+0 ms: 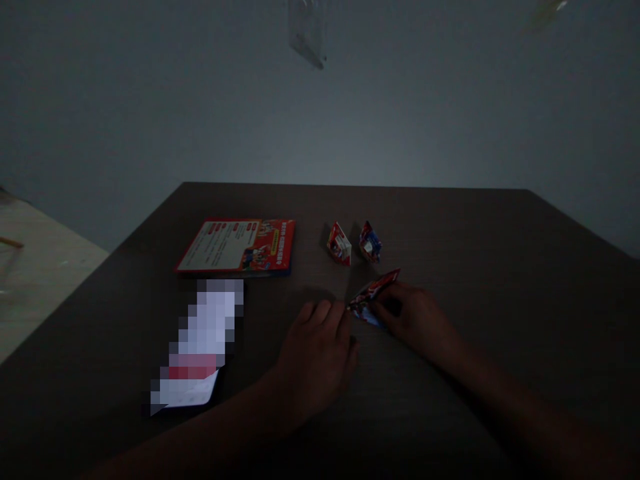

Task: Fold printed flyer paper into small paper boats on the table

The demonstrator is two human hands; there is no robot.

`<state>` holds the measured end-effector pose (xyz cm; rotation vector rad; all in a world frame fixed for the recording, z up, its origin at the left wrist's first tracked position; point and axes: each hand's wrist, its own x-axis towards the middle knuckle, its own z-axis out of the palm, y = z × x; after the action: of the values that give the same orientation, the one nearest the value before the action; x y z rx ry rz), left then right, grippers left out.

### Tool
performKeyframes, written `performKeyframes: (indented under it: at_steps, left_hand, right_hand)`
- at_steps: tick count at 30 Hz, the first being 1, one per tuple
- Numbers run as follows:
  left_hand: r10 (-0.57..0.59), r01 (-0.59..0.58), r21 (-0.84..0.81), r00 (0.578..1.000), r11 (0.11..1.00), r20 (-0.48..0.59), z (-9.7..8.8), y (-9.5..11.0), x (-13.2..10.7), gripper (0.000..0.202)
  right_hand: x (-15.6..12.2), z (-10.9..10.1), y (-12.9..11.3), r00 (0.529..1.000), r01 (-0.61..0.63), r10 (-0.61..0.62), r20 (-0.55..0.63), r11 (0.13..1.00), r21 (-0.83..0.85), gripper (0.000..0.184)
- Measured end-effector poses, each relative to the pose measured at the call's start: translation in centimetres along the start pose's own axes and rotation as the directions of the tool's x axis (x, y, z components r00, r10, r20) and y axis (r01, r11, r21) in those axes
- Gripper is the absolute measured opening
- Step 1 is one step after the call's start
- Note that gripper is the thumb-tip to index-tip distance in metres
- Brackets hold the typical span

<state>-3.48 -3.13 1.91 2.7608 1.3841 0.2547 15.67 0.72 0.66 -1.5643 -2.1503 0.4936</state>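
Note:
A folded card or paper piece (367, 308) with a red and blue printed pattern stands tilted in front of me. My right hand (417, 320) pinches it on its right side between thumb and fingers. My left hand (317, 350) lies palm down on the table with its thumb apart, its index fingertip at the piece's left corner. Whether that fingertip presses on the corner is too dark to tell. Just beyond stand two similar folded pieces, a red and white one (339, 245) and a blue and red one (370, 244), side by side.
A dark wooden table (450, 227) meets a grey wall (425, 100) at its far edge. On the left lies a red and white printed booklet (225, 247). Nearer to me, left of my left hand, is a lit phone (200, 347) with a blurred screen.

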Motion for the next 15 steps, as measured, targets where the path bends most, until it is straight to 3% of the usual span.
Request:
performKeyframes:
  at_steps: [15]
  left_hand:
    - [0.074,-0.074,0.013,0.997,0.997,0.008,0.27,-0.18,-0.06,0.034]
  right_hand:
    - [0.00,0.03,0.18,1.000,-0.005,0.005,-0.003,1.000,0.003,0.011]
